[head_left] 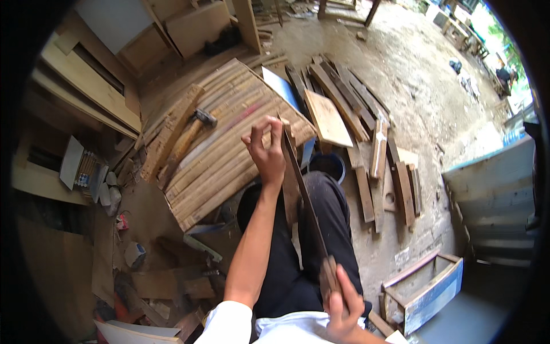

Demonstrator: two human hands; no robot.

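Your right hand wraps the wooden handle, out on the near side of the slatted bench, and the long dark blade stretches from it toward the bench's right edge! Right beside that blade, a brown wood strip! Your left hand curls its fingers at their far ends; whether they pinch blade or strip, you can't tell. On the bench, a hammer!

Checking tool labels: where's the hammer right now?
In the head view, the hammer lies left of centre on the slatted tabletop, just right of a rough wooden plank and left of the person's left hand.
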